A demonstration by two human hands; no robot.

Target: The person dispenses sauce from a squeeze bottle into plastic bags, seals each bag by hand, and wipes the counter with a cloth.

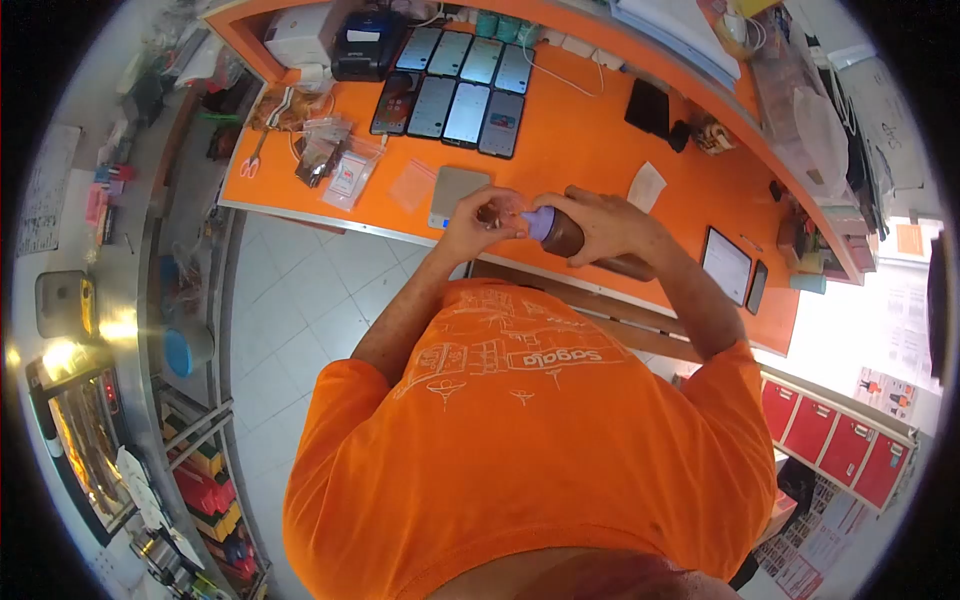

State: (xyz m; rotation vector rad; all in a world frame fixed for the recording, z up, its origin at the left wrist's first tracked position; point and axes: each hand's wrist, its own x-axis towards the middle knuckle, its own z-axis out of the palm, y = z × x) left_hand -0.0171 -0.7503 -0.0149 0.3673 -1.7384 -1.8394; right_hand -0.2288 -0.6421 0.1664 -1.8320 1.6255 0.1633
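- The right hand [598, 226] has its fingers wrapped around a dark brown bottle [566, 237], gripping it tilted with its purple top [539, 222] toward the other hand.
- The left hand [480, 224] has its fingers curled closed around a small item [489, 214], close to the bottle's top; the item is largely hidden, perhaps something clear or reddish.
- Both hands are above the near edge of an orange desk [570, 110], and the bottle is between them.
- A small grey scale [462, 183] lies just beside the left hand, with a flat clear bag [412, 185] to its left.
- Further left are a bag with a white label [349, 178] and pink-handled scissors [251, 167].
- Eight phones [464, 110] lie in two rows near the back, beside a dark boxy device [369, 46].
- A paper slip [647, 187] lies beyond the right hand; a lit tablet [727, 263] lies further right.
- The room has a pale tiled floor [330, 290], crowded shelves [190, 400] on the left and red drawers [843, 443] on the right.
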